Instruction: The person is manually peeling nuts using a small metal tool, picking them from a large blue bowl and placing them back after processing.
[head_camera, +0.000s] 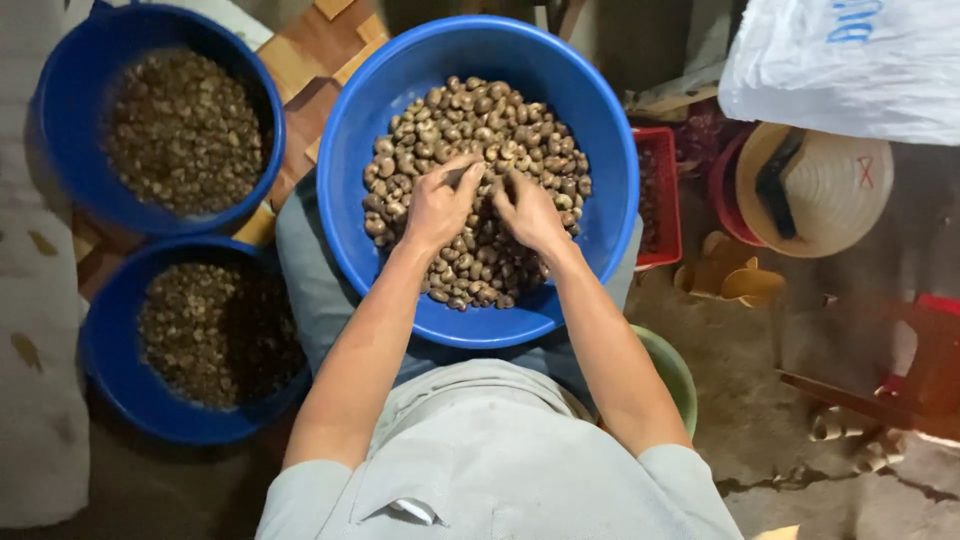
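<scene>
Both hands rest in the round blue plastic basin (480, 60) of brown cashew nuts (500, 130) on the lap; the left hand (437, 207) and right hand (530, 212) curl loosely, fingertips buried, so any hold is hidden; two smaller blue nut-filled tubs (60, 100) stand left; a woven straw hat (830, 190) lies right.

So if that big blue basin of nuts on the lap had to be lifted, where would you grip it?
Probably by the rim of the big blue basin, at its two opposite sides, coming from left and right. The wall is smooth and round with no handles showing, and the nuts fill the middle, where the left hand and right hand rest.
</scene>
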